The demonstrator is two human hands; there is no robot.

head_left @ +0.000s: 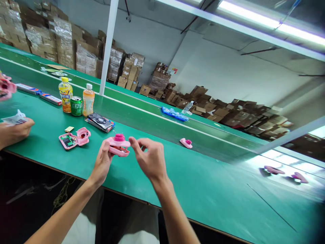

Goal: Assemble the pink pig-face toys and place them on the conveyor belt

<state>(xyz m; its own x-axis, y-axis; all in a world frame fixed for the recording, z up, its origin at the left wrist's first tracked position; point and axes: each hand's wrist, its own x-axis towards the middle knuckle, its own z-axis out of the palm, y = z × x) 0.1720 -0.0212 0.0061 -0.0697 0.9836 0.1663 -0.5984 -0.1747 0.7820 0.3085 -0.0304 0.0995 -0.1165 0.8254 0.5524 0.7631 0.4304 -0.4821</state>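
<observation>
In dim storeroom (228,61), green conveyor belt (203,179) with cardboard cartons (218,112) piled behind. Pink plastic toy (118,145) gripped in left hand (103,163) above belt; right hand (149,158) half open just beside, not touching.

Bright, even light falls from a long white fluorescent tube (254,17) overhead, leaving hard glare across the right end of the green conveyor belt (203,183). Wide-angle distortion bends the edges; the lower right corner turns soft and dark.
</observation>
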